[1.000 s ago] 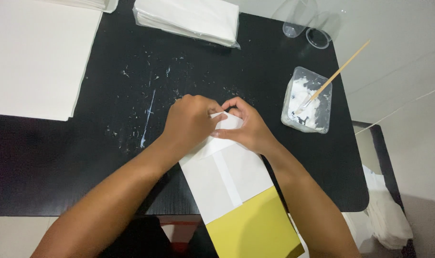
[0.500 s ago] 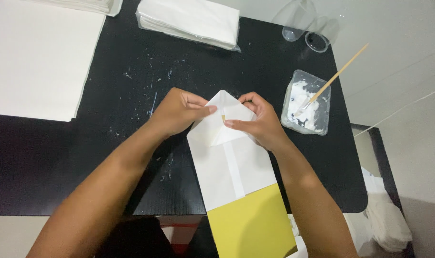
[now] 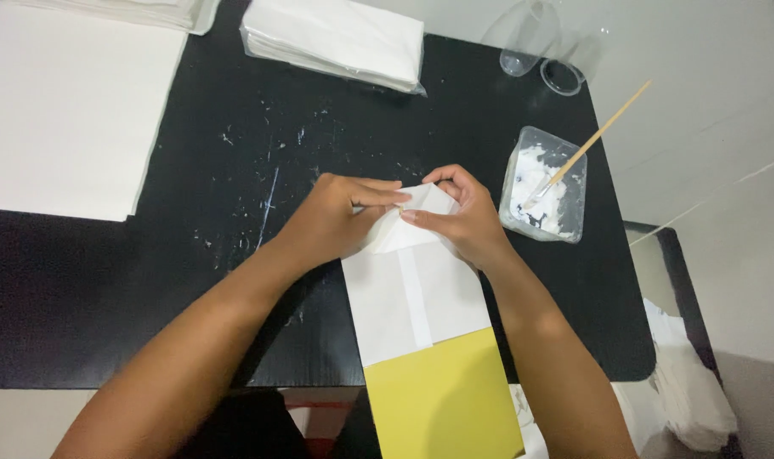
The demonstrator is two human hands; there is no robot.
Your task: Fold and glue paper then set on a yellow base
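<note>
Pinching both hands, left hand [image 3: 336, 217], right hand [image 3: 459, 217], on paper bag [image 3: 412, 297] far end, long axis running away from person

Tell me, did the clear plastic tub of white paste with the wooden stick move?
No. The clear plastic tub of white paste sits by the same right edge of the black table, with the wooden stick leaning the same way.

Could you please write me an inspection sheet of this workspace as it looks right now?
Surface: black table, flecked with white smears.
Job's things: white and yellow paper bag, far end being folded.
Clutter: paste tub with stick; wrapped white stack; large white sheets; clear cups.
Hands: left hand and right hand both pinch the fold.
Cables: nothing seen.
Surroundings: pale floor; white bundle beside the table.
</note>
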